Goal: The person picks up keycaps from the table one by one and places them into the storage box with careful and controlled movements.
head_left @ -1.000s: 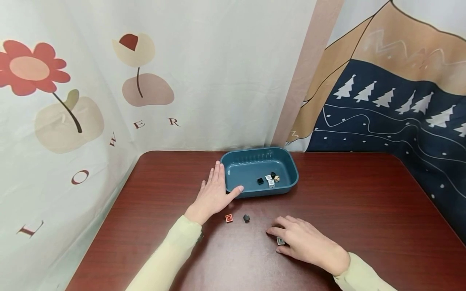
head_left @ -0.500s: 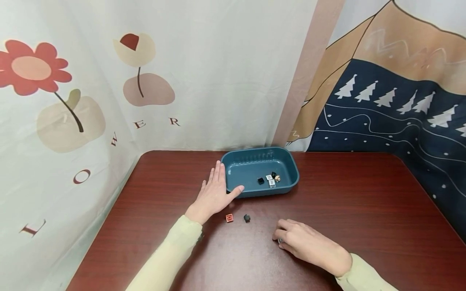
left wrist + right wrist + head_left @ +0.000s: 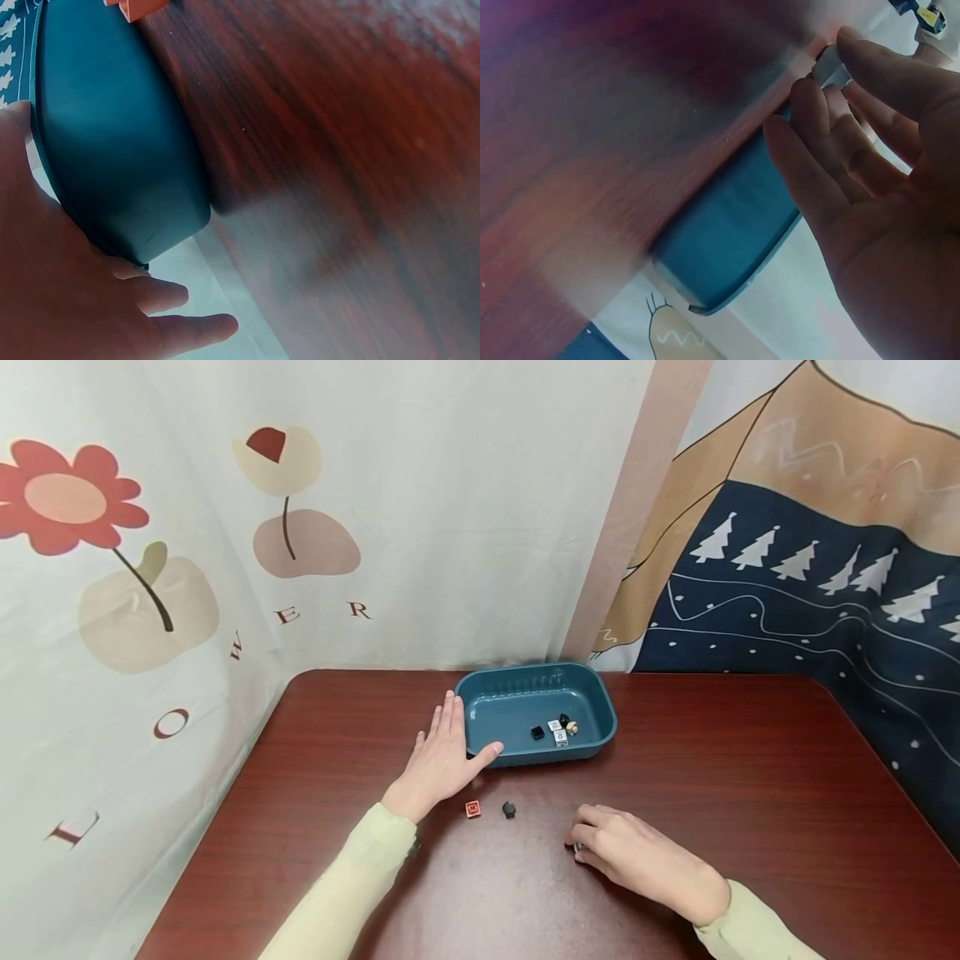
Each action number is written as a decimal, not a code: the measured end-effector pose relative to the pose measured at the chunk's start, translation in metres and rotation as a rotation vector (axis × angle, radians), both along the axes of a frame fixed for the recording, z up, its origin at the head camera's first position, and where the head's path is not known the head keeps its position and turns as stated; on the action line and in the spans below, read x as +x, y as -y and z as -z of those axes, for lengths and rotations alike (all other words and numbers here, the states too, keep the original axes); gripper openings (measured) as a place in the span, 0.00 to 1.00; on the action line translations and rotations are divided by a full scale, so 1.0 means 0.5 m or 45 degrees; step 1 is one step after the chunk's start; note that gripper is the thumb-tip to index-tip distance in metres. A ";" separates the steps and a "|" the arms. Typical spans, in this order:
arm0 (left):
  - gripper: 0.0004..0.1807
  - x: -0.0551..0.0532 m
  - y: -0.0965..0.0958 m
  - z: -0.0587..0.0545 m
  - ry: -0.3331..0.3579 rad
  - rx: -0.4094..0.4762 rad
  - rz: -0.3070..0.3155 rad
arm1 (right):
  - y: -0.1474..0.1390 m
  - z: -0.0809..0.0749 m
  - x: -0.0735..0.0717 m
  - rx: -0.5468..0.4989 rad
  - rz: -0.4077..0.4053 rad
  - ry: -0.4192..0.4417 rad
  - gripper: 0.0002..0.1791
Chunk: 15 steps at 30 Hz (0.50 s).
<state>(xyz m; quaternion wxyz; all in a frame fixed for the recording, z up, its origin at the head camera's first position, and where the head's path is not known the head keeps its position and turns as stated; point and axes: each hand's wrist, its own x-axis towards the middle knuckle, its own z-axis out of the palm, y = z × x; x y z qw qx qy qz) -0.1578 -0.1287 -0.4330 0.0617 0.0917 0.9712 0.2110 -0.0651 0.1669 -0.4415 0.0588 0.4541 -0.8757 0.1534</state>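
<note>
1. Right hand (image 3: pixel 633 858): fingers curled, thumb and fingertips pinching a small grey-white block (image 3: pixel 829 69). Hand is low over the near part of the table (image 3: pixel 750 777), right of centre.
2. Grey-white block: between thumb and fingers, mostly covered in head view, clearer in right wrist view. Cannot tell if it touches the table.
3. Left hand (image 3: pixel 441 762): fingers straight, thumb spread away from them. Fingers lie against the left end of the blue bin (image 3: pixel 502 706), thumb at the rim on its near side.
4. Blue bin: rectangular, rounded corners, upright at the far edge of the table.
5. In the bin, right part of the floor: black piece (image 3: pixel 537 732), white piece (image 3: pixel 554 725), a second pale piece (image 3: pixel 560 738) just beside it, dark piece (image 3: pixel 564 720), beige piece (image 3: pixel 572 727). Too small for detail.
6. On the table in front of the bin: red square piece (image 3: pixel 472 809), dark grey piece (image 3: pixel 509 810) near it on the right. Both lie between the two hands, untouched.
7. Both arms: pale yellow-green sleeves (image 3: pixel 337 881).
8. Behind: hanging cloth (image 3: pixel 450 543), flowers and letters left, mountain and trees right.
</note>
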 end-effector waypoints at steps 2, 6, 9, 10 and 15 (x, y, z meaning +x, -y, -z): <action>0.60 0.000 0.000 0.000 0.004 0.003 0.000 | 0.000 -0.005 -0.001 0.000 0.024 0.030 0.08; 0.60 0.000 0.000 -0.002 0.008 0.001 0.000 | 0.001 -0.013 -0.004 -0.011 0.054 0.070 0.08; 0.61 0.000 0.000 -0.002 0.008 0.002 0.002 | 0.002 -0.017 -0.007 -0.024 0.072 0.079 0.07; 0.61 0.000 0.000 -0.002 0.006 -0.002 0.003 | 0.002 -0.018 -0.007 -0.027 0.079 0.078 0.07; 0.61 -0.001 0.000 0.001 -0.003 -0.010 0.005 | 0.002 -0.022 -0.013 -0.056 0.117 0.060 0.07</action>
